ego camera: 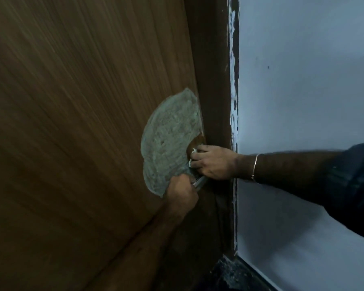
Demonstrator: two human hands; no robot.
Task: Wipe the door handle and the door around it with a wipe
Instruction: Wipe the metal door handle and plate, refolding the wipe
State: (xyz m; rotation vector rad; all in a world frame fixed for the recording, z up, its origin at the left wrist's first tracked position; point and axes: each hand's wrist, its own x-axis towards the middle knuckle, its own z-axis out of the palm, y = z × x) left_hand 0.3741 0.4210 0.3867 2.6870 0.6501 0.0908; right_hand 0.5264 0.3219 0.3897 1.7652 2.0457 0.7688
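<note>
I'm gripping the handle (198, 182) with my left hand (182, 193), pressing the wipe (191, 157) on the door (72, 122) edge under my curled right hand (212, 161). Wipe is bunching small; it could slip out.

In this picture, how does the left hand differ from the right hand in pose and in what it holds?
The left hand comes up from below and is closed on the metal door handle; the right hand reaches in from the right, fingers bent over a white wipe. The right wrist bears a thin bangle; the left shows none. Both work at the door edge, beside a grey patch.
</note>
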